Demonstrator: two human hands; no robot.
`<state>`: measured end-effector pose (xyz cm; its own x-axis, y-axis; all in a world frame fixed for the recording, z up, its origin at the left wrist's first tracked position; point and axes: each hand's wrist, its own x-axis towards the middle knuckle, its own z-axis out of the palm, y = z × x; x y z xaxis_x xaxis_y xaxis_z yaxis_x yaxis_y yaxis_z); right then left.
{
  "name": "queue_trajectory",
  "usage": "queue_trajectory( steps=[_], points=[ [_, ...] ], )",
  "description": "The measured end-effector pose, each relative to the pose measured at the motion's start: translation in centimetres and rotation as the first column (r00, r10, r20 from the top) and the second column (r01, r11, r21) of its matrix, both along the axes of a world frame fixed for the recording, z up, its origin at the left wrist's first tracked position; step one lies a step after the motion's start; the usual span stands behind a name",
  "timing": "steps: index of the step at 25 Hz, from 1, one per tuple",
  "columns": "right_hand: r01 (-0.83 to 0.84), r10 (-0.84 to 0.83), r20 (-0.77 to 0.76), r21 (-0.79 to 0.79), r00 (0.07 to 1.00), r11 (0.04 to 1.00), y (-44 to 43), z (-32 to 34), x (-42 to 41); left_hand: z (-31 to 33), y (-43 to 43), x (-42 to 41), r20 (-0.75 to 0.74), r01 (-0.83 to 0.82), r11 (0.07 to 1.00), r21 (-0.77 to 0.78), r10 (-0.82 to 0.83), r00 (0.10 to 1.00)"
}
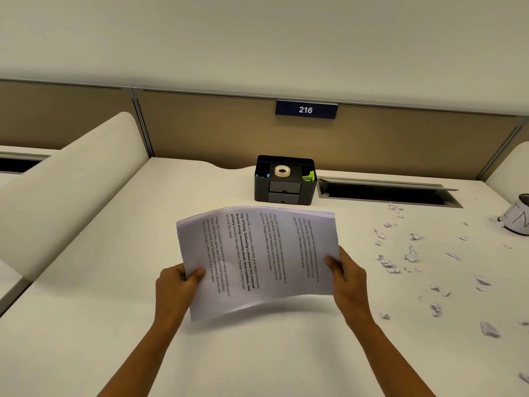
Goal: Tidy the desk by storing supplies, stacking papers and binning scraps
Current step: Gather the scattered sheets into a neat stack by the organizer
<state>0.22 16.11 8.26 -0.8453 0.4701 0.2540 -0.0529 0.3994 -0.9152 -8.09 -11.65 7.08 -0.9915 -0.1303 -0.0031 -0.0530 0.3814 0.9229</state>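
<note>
1. We see a pale worktop [86, 325] filling most of the view, bounded at the back by a tan partition [200, 124] and on the left by a cream divider [71, 196].
2. A dark cable slot [383, 193] with its flap raised lies in the worktop along the back, just right of the organiser.
3. The papers [257, 259], a printed stack, sit at the centre, held above the worktop and bowed upward in the middle, with their text running sideways to us.
4. We see the left hand [177, 285] closed in a pinching grip on the stack's left edge, thumb on top.
5. The right hand [347, 277] pinches the right edge the same way, thumb on the top sheet.
6. A black organiser [284, 193] stands at the back of the worktop, behind the papers and apart from them; it has two small drawers in front.
7. A blue sign [305, 110] reading 216 is fixed on the partition above it.
8. A white bin [518, 216] lies tipped at the right edge, only partly in view.
9. A tape roll [282, 171] rests flat in the organiser's middle top compartment, with a green item [309, 176] to its right and blue bits [262, 175] to its left.
10. Scraps [412, 253] of torn paper are scattered over the right side of the worktop, between the slot, the bin and the near edge.
</note>
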Motion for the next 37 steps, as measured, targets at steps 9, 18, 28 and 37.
queue_trajectory(
  steps=[9,18,28,37],
  points=[
    [-0.082,0.083,0.006,-0.077,0.997,0.994,0.8,1.6,-6.3,0.8,-3.7,-1.4,0.371,-0.253,0.870,0.422,0.089,0.924],
    [-0.219,0.053,0.373,0.418,0.926,0.882,-1.3,-8.1,-11.3,0.9,-1.2,-8.3,0.576,-0.590,0.372,0.716,0.163,0.801],
    [-0.310,-0.040,0.450,0.672,0.892,0.672,0.6,-10.7,-15.6,1.1,6.1,-18.3,0.635,-0.641,0.326,0.695,0.140,0.759],
    [-0.293,-0.070,0.439,0.700,0.896,0.651,0.4,-10.7,-15.7,-0.4,10.8,-21.8,0.538,-0.467,0.849,0.247,0.281,0.795]
  ],
)
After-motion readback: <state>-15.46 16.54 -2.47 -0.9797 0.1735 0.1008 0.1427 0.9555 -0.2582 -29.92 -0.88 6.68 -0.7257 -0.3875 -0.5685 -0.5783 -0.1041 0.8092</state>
